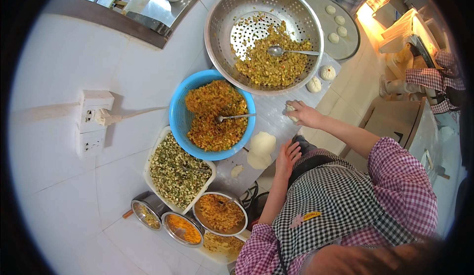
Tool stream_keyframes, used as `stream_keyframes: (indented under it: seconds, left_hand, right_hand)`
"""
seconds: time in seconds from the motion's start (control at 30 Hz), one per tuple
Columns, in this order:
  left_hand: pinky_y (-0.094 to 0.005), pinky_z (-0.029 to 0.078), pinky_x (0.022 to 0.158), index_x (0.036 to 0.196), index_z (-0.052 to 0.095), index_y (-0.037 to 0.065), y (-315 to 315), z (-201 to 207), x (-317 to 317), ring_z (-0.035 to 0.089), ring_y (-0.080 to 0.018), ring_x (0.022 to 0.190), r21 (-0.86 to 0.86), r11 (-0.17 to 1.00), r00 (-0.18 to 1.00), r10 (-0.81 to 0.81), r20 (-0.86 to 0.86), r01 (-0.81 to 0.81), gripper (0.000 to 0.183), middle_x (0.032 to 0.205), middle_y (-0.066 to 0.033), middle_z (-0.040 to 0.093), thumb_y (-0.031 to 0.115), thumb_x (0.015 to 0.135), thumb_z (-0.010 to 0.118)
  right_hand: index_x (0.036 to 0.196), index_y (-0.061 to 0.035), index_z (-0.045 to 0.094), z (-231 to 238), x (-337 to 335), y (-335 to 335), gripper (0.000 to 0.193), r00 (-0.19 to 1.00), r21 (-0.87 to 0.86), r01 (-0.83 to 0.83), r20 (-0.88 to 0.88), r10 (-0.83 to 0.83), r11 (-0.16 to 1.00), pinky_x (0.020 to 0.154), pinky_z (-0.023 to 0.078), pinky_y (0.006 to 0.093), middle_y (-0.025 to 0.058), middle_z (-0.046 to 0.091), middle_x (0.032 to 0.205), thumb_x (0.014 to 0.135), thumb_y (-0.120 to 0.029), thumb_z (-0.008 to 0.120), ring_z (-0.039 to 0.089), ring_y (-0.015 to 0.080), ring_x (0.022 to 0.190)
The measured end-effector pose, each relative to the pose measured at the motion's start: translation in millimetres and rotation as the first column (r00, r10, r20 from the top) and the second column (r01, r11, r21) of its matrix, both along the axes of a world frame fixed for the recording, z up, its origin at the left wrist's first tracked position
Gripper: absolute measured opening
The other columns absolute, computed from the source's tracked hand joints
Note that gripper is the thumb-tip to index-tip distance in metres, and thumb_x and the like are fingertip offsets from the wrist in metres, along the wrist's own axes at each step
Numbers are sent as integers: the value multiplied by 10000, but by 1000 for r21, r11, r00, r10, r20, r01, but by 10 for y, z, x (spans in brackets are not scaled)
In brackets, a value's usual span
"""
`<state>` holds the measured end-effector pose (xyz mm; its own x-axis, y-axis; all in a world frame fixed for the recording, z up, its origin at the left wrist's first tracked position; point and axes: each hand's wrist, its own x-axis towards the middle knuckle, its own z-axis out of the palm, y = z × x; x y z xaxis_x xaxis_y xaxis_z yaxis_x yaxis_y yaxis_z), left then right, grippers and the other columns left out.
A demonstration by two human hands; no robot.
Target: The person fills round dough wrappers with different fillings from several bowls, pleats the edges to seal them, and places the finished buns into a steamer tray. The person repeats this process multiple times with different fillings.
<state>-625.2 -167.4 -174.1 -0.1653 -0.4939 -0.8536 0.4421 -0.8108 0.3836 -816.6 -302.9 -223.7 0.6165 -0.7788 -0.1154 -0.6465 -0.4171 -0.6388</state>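
Note:
My right hand [307, 115] has its fingertips closed round a small white filled bun [292, 113] at the edge of the worktop [274, 108]. Two finished buns, a pleated bun [328, 72] and another bun [313, 84], sit farther along that surface. My left hand [288, 157] is held open, fingers apart, with nothing in it. Beside it lie overlapping flat dough wrappers [261, 150] and a small dough scrap [237, 171]. To their left stands a blue plastic basket [177, 108] of orange-brown chopped filling with a spoon [237, 117].
A big perforated steel bowl [215, 43] with yellow-green filling and a spoon [291, 52] stands at the back. A round tray [345, 48] carries several buns. A white tub [212, 176] of green-and-white filling and smaller filling bowls [245, 220] stand nearer. Another person [434, 82] is at right.

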Motion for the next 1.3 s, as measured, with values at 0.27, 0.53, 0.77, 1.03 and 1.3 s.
stream_keyframes:
  seconds: [0.27,0.53,0.77,1.03,1.3]
  left_hand:
    - [-437,462,1096,1533,341,6,137,-8,-68,526,-305,1328,3,1000,1000,8,-9,-8,586,1459,-204,526,415,1114,306]
    - [-435,464,1096,1504,399,-1,335,-14,-19,524,-306,1332,-16,992,992,126,-33,-126,587,1447,-205,542,423,1115,283]
    - [-433,438,1113,1501,413,2,500,-20,55,519,-279,1344,-50,982,983,179,-25,-180,621,1451,-178,552,460,1115,247]
    - [-418,450,1095,1488,433,3,672,-71,149,532,-273,1324,-47,958,957,286,41,-284,622,1435,-173,564,466,1114,250]
    - [-400,474,1062,1478,442,10,807,22,327,568,-255,1266,-51,909,907,416,60,-413,571,1383,-160,599,425,1115,296]
  right_hand:
    - [1209,-136,682,-70,251,-45,365,970,14,240,-54,-239,971,980,500,438,123,607,1289,938,-379,650,594,345,1145]
    - [1096,-99,708,-169,326,38,291,959,-100,238,-132,-250,966,936,507,413,92,620,1151,957,-338,618,618,302,1067]
    - [1048,-57,711,-233,295,-29,246,954,-43,300,-8,-300,953,919,511,419,128,652,1088,963,-263,607,631,335,1008]
    - [1009,-33,695,6,503,106,196,980,-313,147,177,-94,938,889,522,430,141,630,1139,880,-180,697,636,360,990]
    - [1009,-15,624,-127,1290,444,364,940,462,285,36,-339,840,745,532,386,133,648,915,760,-182,830,648,285,793]
